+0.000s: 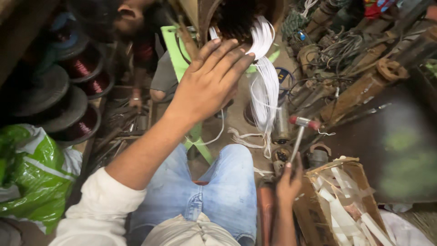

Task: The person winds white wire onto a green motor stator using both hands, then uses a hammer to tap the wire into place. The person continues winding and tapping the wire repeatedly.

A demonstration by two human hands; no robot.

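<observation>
Two hands at work. Left hand [211, 79] spread flat, fingers wide, pressed against the rim of a round metal housing [207, 18]; white strips [264, 77] hang in a bunch just past its fingertips, trailing down. Right hand [287, 182] closed around the handle of a small hammer [300, 125], head up and above the hand. Cardboard box [359, 173] of white scraps sits just right of that hand. Copper wire spools [84, 68] lie well left of the left hand.

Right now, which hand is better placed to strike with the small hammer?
Right. The right hand already grips the hammer by its handle, head raised. The left hand lies flat against the white strips higher up.
</observation>
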